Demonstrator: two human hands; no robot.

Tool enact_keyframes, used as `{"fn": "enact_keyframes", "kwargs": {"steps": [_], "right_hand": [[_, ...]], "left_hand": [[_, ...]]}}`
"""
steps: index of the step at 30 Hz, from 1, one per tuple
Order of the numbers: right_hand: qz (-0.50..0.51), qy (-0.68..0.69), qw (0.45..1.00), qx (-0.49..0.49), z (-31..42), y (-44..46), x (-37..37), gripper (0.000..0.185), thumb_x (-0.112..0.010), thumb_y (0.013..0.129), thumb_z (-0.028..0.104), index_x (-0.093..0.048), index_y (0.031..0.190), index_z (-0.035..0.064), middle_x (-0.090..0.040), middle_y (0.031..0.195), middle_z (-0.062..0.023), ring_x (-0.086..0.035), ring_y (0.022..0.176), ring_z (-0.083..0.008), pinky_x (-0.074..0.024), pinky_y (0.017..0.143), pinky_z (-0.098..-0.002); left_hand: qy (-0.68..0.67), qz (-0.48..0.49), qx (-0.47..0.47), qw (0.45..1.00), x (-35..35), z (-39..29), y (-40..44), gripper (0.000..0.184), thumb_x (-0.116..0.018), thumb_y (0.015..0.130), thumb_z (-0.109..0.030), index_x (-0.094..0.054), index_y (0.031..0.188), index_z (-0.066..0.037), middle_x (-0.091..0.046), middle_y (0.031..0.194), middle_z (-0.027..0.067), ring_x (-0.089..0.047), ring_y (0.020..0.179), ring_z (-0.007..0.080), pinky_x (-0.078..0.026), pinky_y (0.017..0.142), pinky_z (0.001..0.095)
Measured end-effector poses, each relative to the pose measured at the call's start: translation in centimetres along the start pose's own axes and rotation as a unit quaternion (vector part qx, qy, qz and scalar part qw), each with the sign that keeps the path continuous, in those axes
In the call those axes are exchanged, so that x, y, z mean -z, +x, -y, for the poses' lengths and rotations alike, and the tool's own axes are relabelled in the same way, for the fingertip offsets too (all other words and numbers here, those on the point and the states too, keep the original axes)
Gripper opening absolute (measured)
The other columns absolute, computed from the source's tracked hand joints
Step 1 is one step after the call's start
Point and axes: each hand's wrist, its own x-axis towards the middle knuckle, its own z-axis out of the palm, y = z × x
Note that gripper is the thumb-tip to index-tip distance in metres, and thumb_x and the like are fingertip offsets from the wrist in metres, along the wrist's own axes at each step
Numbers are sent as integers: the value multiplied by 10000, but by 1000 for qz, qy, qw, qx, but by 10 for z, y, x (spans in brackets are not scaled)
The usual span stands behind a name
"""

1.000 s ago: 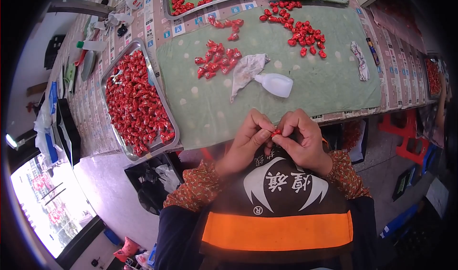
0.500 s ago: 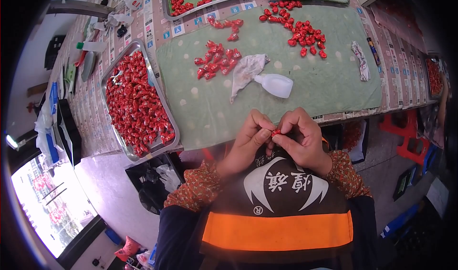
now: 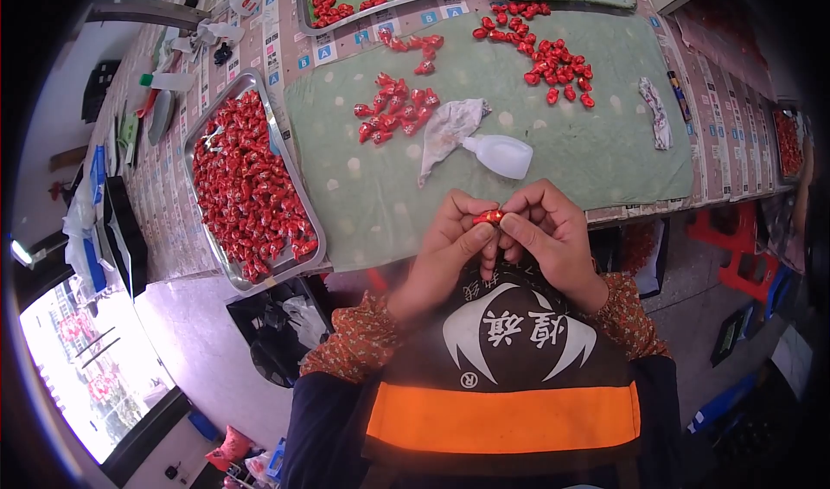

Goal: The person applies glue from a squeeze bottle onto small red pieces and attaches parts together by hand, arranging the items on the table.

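Observation:
Between my two hands, just off the table's front edge, is a small shiny red piece with a gold mark. My left hand pinches its left end with thumb and forefinger. The fingers of my right hand close on its right end. Ahead of my hands, a white squeeze bottle lies on its side on the green cloth. A crumpled pale rag touches its nozzle. Loose groups of similar red pieces and rounder red pieces lie farther back.
At the left stands a metal tray heaped with red pieces. Another metal tray sits at the back. A rolled patterned cloth and a pen-like item lie to the right. Below the table are a black bin and a red stool.
Both hands have risen slightly away from my body. The red piece now shows more between my fingertips, lying crosswise with its gold mark visible.

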Motion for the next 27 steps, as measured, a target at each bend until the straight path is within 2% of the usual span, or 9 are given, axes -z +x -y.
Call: {"fn": "enact_keyframes", "kwargs": {"steps": [4,5,7,8,10,13,19,21,27], "right_hand": [[-6,-4,1000,-16,-1,-1,-1,142,-596,936,45,-542,1062,8,-636,870,-28,-601,726,-46,-500,655,-202],[-5,-4,1000,-16,-4,-1,-3,142,-596,936,45,-542,1062,8,-636,870,-28,-601,726,-46,-500,655,-202],[-18,-57,993,103,-11,-1,-8,157,-610,911,14,-563,1059,1,-631,887,-40,-605,745,-70,-491,669,-216],[-18,-58,993,102,-10,-1,-7,157,-610,911,14,-563,1059,1,-631,887,-40,-605,745,-70,-491,669,-216],[-15,-227,964,134,-5,-2,-5,166,-611,903,-7,-570,1063,-1,-600,986,-65,-584,832,-87,-469,737,-228],[-57,-224,959,165,-11,0,-9,131,-636,864,-20,-605,990,1,-622,889,-76,-624,765,-115,-489,662,-246],[-59,-228,952,197,-13,-2,-11,126,-639,855,-33,-607,973,0,-619,870,-90,-634,760,-140,-495,661,-259],[-60,-238,947,209,-13,-3,-11,124,-638,851,-39,-607,965,-1,-617,866,-94,-636,753,-151,-495,658,-260],[-55,-262,933,241,-14,-2,-10,137,-628,843,-61,-598,961,0,-605,848,-105,-636,727,-171,-490,637,-267]], "left_hand": [[-23,-3,14,1000,2,0,1,187,-507,1006,-189,-425,1129,-72,-537,791,35,-526,649,94,-472,535,226],[-29,-31,24,999,0,0,1,176,-514,1005,-194,-432,1108,-77,-536,780,30,-520,638,92,-467,527,225],[-35,-60,33,997,-1,1,1,166,-521,1003,-198,-439,1088,-81,-534,769,26,-515,628,90,-462,520,224],[-51,-62,31,996,0,3,1,162,-527,1001,-205,-445,1073,-85,-536,769,24,-512,624,89,-457,520,221],[-67,-64,29,995,0,6,1,159,-533,999,-211,-450,1058,-89,-537,768,22,-509,621,88,-451,520,217],[-86,-66,16,994,-2,8,0,153,-537,998,-206,-453,1051,-90,-536,759,20,-503,613,87,-441,520,212],[-41,-61,-36,997,-2,17,-1,108,-511,1006,-155,-447,1050,-80,-544,757,35,-511,615,92,-441,521,216],[-25,-41,-79,996,0,21,0,90,-493,1009,-127,-440,1057,-72,-550,762,44,-512,610,94,-442,520,216],[-11,-48,-90,995,-3,24,0,87,-487,1011,-113,-432,1061,-68,-547,759,46,-509,606,89,-441,520,215]]}}
